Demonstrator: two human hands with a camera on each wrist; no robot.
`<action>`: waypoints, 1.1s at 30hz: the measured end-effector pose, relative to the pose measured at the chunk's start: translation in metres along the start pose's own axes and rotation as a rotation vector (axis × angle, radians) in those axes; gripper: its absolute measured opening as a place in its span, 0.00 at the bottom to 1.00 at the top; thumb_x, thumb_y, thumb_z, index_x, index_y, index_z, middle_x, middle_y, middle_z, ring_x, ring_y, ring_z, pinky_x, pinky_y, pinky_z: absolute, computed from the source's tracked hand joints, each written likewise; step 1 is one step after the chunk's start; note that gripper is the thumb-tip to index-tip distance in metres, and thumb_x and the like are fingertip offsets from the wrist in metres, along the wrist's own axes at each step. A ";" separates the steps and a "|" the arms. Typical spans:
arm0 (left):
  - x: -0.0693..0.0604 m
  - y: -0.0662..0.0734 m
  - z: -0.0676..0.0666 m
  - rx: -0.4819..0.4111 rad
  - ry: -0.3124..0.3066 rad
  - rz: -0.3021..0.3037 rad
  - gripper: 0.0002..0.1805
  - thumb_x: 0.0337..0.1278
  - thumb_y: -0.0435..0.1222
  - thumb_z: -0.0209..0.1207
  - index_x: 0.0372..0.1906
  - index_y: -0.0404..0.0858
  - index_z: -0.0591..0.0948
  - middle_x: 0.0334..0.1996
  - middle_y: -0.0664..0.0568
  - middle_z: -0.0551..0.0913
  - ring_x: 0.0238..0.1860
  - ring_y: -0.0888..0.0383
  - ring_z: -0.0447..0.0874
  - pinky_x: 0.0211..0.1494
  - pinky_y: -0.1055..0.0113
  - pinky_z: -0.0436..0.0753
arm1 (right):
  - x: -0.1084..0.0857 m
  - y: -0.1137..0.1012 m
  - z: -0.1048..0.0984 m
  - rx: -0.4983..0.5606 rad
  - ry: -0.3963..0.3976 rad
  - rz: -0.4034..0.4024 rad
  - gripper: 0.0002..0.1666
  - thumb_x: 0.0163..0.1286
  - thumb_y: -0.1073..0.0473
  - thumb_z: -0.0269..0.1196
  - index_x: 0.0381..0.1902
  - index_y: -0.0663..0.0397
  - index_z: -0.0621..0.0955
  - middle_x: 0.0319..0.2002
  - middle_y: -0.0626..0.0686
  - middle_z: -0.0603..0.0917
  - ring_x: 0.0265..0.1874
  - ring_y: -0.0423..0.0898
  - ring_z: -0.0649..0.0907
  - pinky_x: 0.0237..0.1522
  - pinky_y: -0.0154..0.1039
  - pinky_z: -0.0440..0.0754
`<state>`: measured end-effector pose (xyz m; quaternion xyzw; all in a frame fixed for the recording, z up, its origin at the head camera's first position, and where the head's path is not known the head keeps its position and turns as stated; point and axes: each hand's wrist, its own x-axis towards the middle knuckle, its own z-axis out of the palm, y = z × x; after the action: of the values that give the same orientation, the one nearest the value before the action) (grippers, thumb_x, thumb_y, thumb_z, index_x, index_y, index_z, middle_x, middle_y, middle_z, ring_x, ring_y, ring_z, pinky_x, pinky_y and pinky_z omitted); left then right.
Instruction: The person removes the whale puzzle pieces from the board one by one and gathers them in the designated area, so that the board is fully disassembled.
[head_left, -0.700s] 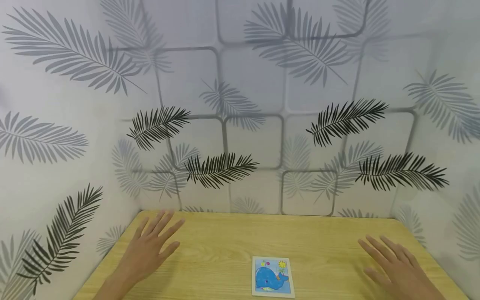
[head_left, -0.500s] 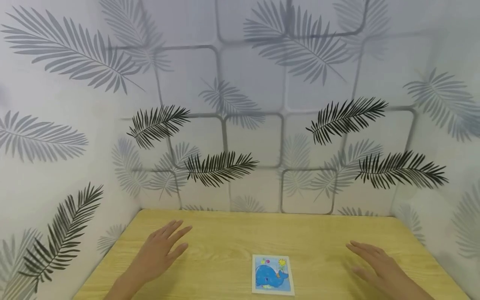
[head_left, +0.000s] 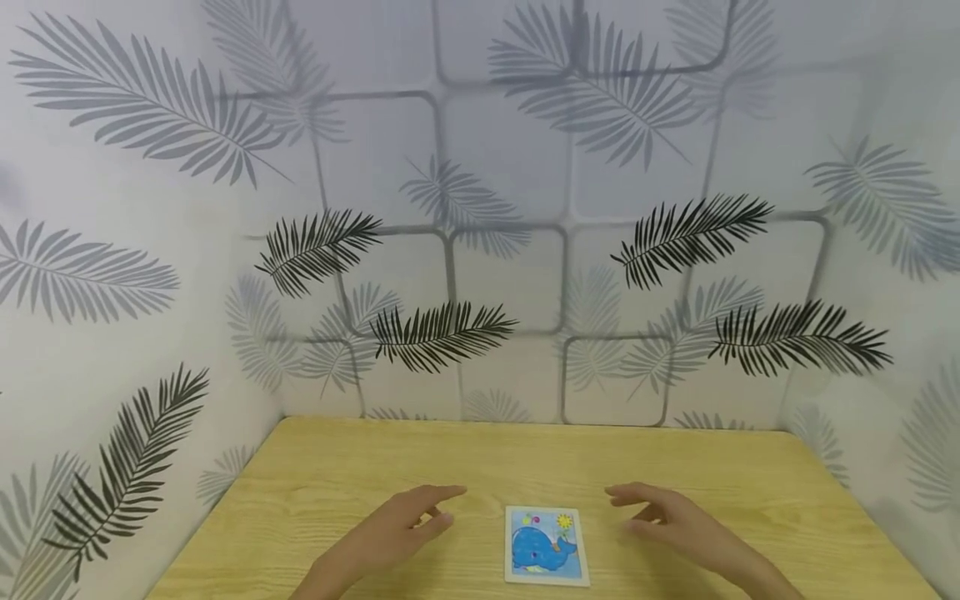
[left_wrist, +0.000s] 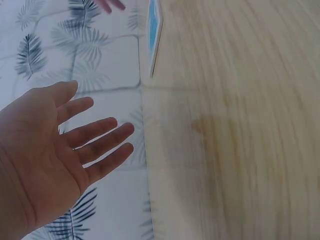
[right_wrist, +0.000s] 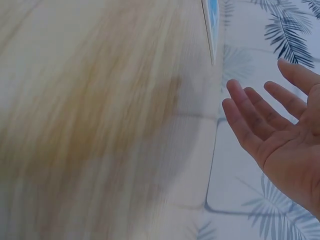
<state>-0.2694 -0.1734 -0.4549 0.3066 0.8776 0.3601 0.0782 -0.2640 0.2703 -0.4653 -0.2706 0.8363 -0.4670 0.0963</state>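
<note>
A square picture puzzle point(head_left: 546, 546) with a white border lies flat on the table, showing a blue whale and a yellow sun. My left hand point(head_left: 397, 533) hovers to its left, fingers loosely extended and holding nothing. On the other side, my right hand point(head_left: 675, 529) is above the table with relaxed fingers, also apart from the puzzle. The left wrist view shows the palm of the left hand point(left_wrist: 55, 150) with fingers spread, and the puzzle's edge point(left_wrist: 154, 37) beyond. In the right wrist view, the right hand point(right_wrist: 280, 125) has slightly bent fingers around nothing.
The light wooden table point(head_left: 315, 467) reaches back to a wall point(head_left: 510, 283) patterned with grey and black leaves. Another stretch of wall point(head_left: 97, 350) stands close along the table's left side.
Both hands have moved inward toward the puzzle, the left hand going right and the right hand going left. Their spread fingers have drawn closer together. The puzzle stays in place.
</note>
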 end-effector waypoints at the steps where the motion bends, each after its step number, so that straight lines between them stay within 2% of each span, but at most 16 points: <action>1: 0.003 0.002 0.004 -0.010 -0.022 -0.003 0.27 0.82 0.52 0.49 0.76 0.49 0.72 0.70 0.50 0.76 0.58 0.56 0.81 0.57 0.53 0.82 | 0.005 -0.001 0.003 0.015 -0.008 -0.006 0.29 0.81 0.57 0.59 0.73 0.65 0.72 0.63 0.72 0.78 0.46 0.50 0.87 0.46 0.35 0.84; 4: 0.008 0.008 0.019 -0.014 -0.076 -0.025 0.24 0.80 0.51 0.52 0.73 0.51 0.75 0.68 0.53 0.78 0.59 0.56 0.80 0.57 0.56 0.82 | 0.020 -0.003 0.014 0.038 -0.029 -0.030 0.28 0.80 0.59 0.60 0.72 0.65 0.72 0.63 0.72 0.79 0.45 0.51 0.87 0.45 0.35 0.84; 6: 0.010 0.012 0.029 0.010 -0.112 -0.035 0.22 0.79 0.52 0.53 0.71 0.54 0.77 0.67 0.58 0.78 0.64 0.54 0.78 0.63 0.52 0.80 | 0.029 -0.006 0.022 0.052 -0.039 -0.035 0.28 0.79 0.60 0.62 0.72 0.64 0.73 0.62 0.72 0.79 0.45 0.50 0.87 0.45 0.35 0.84; 9: 0.013 0.017 0.041 0.074 -0.153 -0.013 0.22 0.78 0.55 0.53 0.69 0.57 0.78 0.68 0.63 0.77 0.70 0.54 0.73 0.69 0.49 0.75 | 0.042 -0.010 0.032 0.052 -0.053 -0.055 0.29 0.77 0.61 0.63 0.72 0.64 0.73 0.62 0.71 0.79 0.45 0.50 0.86 0.44 0.36 0.85; 11: 0.015 0.020 0.046 0.104 -0.166 0.027 0.23 0.77 0.55 0.53 0.70 0.56 0.78 0.69 0.63 0.76 0.72 0.54 0.70 0.71 0.48 0.74 | 0.050 -0.012 0.037 0.045 -0.058 -0.064 0.29 0.77 0.61 0.64 0.71 0.63 0.74 0.62 0.71 0.79 0.45 0.50 0.86 0.44 0.36 0.85; 14: 0.018 0.023 0.052 0.105 -0.190 0.049 0.25 0.77 0.55 0.53 0.72 0.55 0.77 0.70 0.62 0.75 0.71 0.55 0.70 0.69 0.50 0.76 | 0.060 -0.015 0.043 0.023 -0.064 -0.091 0.29 0.76 0.62 0.65 0.70 0.63 0.74 0.62 0.71 0.80 0.44 0.49 0.86 0.44 0.37 0.86; 18: 0.022 0.026 0.059 0.116 -0.237 0.029 0.26 0.76 0.54 0.56 0.73 0.57 0.75 0.72 0.64 0.73 0.72 0.53 0.68 0.68 0.46 0.76 | 0.072 -0.017 0.052 0.000 -0.089 -0.118 0.27 0.76 0.63 0.65 0.69 0.65 0.75 0.58 0.70 0.81 0.42 0.47 0.85 0.41 0.36 0.85; 22: 0.027 0.026 0.067 0.190 -0.285 0.047 0.26 0.76 0.53 0.56 0.74 0.58 0.73 0.74 0.63 0.72 0.74 0.47 0.67 0.68 0.44 0.76 | 0.083 -0.015 0.061 -0.024 -0.138 -0.111 0.24 0.77 0.63 0.63 0.67 0.64 0.77 0.52 0.65 0.83 0.37 0.46 0.85 0.38 0.36 0.84; 27: 0.029 0.022 0.070 0.292 -0.302 0.130 0.27 0.80 0.52 0.52 0.76 0.50 0.72 0.75 0.56 0.71 0.72 0.50 0.69 0.68 0.51 0.77 | 0.096 -0.013 0.069 -0.142 -0.192 -0.108 0.20 0.77 0.62 0.63 0.65 0.56 0.81 0.44 0.53 0.81 0.34 0.40 0.82 0.37 0.34 0.82; 33: 0.028 0.023 0.070 0.266 -0.296 0.140 0.27 0.81 0.52 0.51 0.76 0.50 0.72 0.76 0.55 0.69 0.73 0.49 0.67 0.71 0.52 0.74 | 0.108 -0.012 0.072 -0.354 -0.191 -0.159 0.14 0.75 0.64 0.64 0.55 0.45 0.85 0.37 0.44 0.76 0.31 0.34 0.75 0.34 0.31 0.78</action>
<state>-0.2558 -0.1036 -0.4880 0.4240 0.8729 0.1968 0.1399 -0.3199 0.1542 -0.4848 -0.3912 0.8684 -0.2914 0.0889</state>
